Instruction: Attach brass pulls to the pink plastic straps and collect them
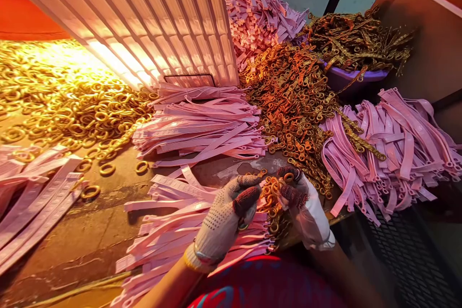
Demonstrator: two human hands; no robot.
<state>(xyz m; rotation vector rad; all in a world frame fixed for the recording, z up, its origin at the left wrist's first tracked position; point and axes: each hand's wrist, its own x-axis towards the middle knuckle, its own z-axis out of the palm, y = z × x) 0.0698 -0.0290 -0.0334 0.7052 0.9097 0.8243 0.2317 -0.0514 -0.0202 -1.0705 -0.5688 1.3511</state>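
Note:
Both my hands wear pale knitted gloves with dark fingertips, and they face each other above the table's front edge. My left hand (224, 219) is closed, thumb against fingers, with a gold looped piece (260, 173) showing at its fingertips. My right hand (305, 209) pinches a gold ring (288, 177) between its dark fingertips. More gold rings (271, 188) show in the gap between the hands; whether they are held or lie behind is unclear. Under my left wrist spreads a bundle of pink flat straps (169, 233) with small looped ends.
A heap of loose gold rings (97, 110) lies left, beside a ribbed pale panel (155, 19). Pink straps (202, 125) and gold braided pieces (292, 91) are piled ahead. A purple basin (355, 76) holds more braids. Other pink straps (393, 154) lie right, and some (39, 197) left.

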